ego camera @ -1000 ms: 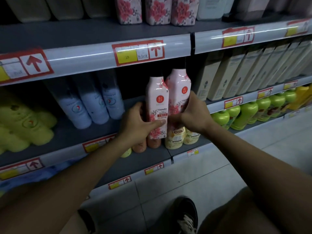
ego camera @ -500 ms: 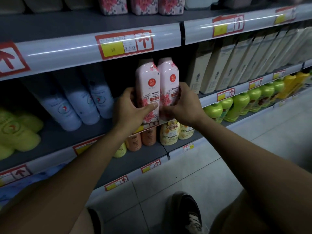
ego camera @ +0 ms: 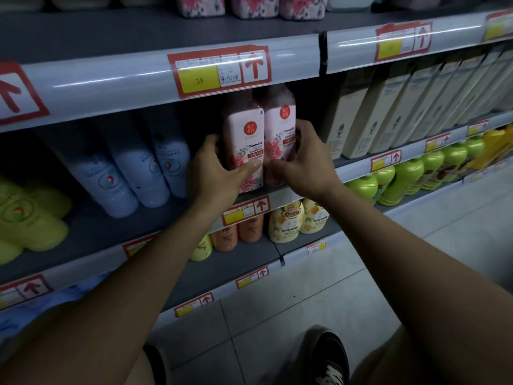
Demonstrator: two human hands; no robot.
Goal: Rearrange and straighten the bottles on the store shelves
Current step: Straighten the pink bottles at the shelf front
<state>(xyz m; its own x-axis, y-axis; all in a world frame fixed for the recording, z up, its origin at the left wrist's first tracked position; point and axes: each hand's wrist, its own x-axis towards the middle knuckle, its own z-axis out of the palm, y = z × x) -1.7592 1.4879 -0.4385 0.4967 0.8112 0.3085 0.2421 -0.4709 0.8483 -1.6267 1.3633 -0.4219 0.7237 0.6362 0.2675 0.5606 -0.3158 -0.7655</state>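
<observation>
Head view showed two pink camellia conditioner bottles side by side at the front edge of the middle shelf (ego camera: 91, 232), directly under the price rail's yellow tag (ego camera: 199, 79), their tops hidden behind that rail. The left hand (ego camera: 215, 173) gripped the left pink bottle (ego camera: 244, 143), thumb across its label and fingers wrapped behind; the right hand (ego camera: 302, 165) gripped the right pink bottle (ego camera: 279, 126) the same way, the two bottles touching along their sides. To finish the step well, I judged both should be pushed back together with their bases flat on the shelf and labels square to the aisle, then released only once they stood upright without leaning on each other. Counted outward: three pale blue bottles (ego camera: 138, 173) leaned to the left, a cluster of yellow bottles (ego camera: 25, 218) lay at the far left, too overlapped to count, a row of cream cartons (ego camera: 369, 118) ran to the right, at least six. On the lower shelf sat two orange bottles (ego camera: 238, 232), two pale yellow bottles (ego camera: 297, 220), and a line of green bottles (ego camera: 402, 182), about five.
</observation>
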